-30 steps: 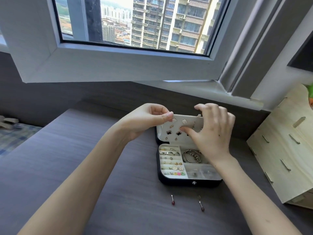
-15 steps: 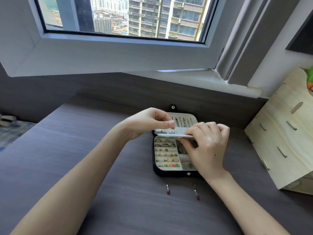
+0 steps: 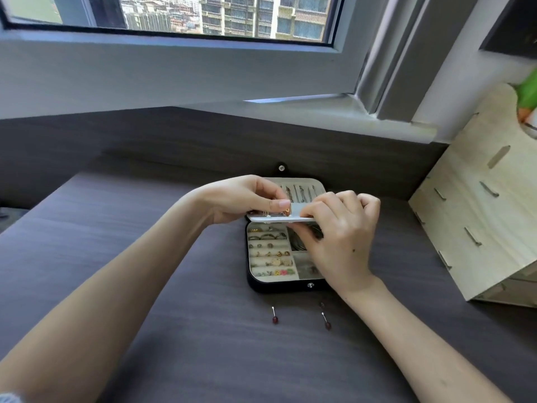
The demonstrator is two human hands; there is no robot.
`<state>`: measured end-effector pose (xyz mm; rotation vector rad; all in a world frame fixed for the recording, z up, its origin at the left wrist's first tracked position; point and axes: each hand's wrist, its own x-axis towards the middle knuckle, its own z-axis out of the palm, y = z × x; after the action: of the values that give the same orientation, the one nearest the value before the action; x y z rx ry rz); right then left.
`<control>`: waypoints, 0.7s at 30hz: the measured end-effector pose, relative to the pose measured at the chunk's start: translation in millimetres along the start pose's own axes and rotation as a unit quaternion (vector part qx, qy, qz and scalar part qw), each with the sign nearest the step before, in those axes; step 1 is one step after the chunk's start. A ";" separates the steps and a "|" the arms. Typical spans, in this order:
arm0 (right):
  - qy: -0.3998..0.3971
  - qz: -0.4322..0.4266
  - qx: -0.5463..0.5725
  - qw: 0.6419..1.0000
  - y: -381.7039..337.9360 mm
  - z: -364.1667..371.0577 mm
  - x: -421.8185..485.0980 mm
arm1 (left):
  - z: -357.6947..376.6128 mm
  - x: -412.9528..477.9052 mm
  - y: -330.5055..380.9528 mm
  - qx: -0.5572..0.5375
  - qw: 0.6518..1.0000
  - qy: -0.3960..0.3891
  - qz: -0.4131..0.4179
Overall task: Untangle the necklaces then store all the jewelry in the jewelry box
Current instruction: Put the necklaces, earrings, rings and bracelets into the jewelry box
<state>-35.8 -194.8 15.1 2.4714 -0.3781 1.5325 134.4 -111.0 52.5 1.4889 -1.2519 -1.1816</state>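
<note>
Loads of free desk (image 3: 145,228) to the left of and in front of the jewelry box (image 3: 279,287). It's tighter on the right, where a wooden organizer (image 3: 479,213) stands near. The box's lid (image 3: 318,186) lies open, almost against the dark back wall.

The desk is dark wood grain, under a window (image 3: 203,16) with tower blocks outside. The left red-bead stud (image 3: 274,317) and right red-bead stud (image 3: 326,320) lie just in front of the box, apart from each other.

Both hands are over the box's back half. The left hand (image 3: 241,199) pinches the left end of the white earring panel (image 3: 279,219). The right hand (image 3: 340,237) curls its fingers round the right end, and the panel is roughly flat. The chains (image 3: 290,193) in the lid are necklaces, I think, but it's blurry.
</note>
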 end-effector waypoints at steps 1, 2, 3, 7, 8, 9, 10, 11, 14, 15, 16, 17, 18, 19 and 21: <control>0.001 0.001 0.001 1.000 -0.1 -0.2 0.1 | -0.3 0.1 0.0 -0.004 1.000 -0.002 -0.001; 0.002 0.001 0.001 1.000 -0.2 -0.3 0.1 | -0.6 0.4 0.0 -0.006 1.000 -0.004 -0.003; 0.002 0.001 0.001 1.000 -0.3 -0.4 0.2 | -1.2 0.6 0.0 -0.008 1.000 -0.006 -0.005; -0.002 0.002 -0.001 1.000 -0.5 -0.5 0.1 | -3.5 0.9 -0.3 -0.006 1.000 -0.020 -0.007; -0.002 0.002 -0.002 1.000 -0.4 -0.4 -0.1 | -3.9 1.0 -0.3 -0.006 1.000 -0.024 -0.007; -0.002 0.002 -0.002 1.000 -0.2 -0.3 -0.4 | -4.5 1.5 -0.5 -0.006 1.000 -0.028 -0.007; -0.002 0.003 -0.002 1.000 0.0 -0.2 -0.6 | -5.2 2.0 -0.7 -0.006 0.999 -0.032 -0.005; -0.003 0.003 -0.002 1.000 0.1 -0.3 -0.6 | -5.8 2.4 -0.9 -0.004 0.999 -0.036 -0.002; -0.003 0.003 -0.002 1.000 0.2 0.1 -0.7 | -6.6 2.9 -1.0 0.012 0.999 -0.042 0.009; -0.002 0.003 -0.002 1.000 0.1 0.2 -0.6 | -6.7 3.1 -0.1 0.023 0.999 -0.043 0.010; -0.002 0.003 -0.001 1.000 0.1 0.3 -0.6 | -6.7 3.0 1.6 0.038 0.998 -0.042 0.012; -0.002 0.003 -0.001 1.000 0.2 0.2 -0.6 | -6.8 2.8 4.1 0.058 0.997 -0.042 0.015; -0.001 0.004 -0.001 1.000 0.2 0.4 -0.7 | -7.4 2.8 7.2 0.082 0.996 -0.042 0.018; -0.001 0.004 -0.001 1.000 0.2 0.3 -0.8 | -8.3 3.0 10.7 0.109 0.993 -0.044 0.022; -0.002 0.005 0.000 1.000 0.2 0.7 -1.1 | -10.1 3.6 19.4 0.166 0.985 -0.051 0.027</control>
<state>-35.8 -195.2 13.8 2.4760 -0.3904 1.5323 140.6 -117.1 72.9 1.6365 -1.6090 -1.0611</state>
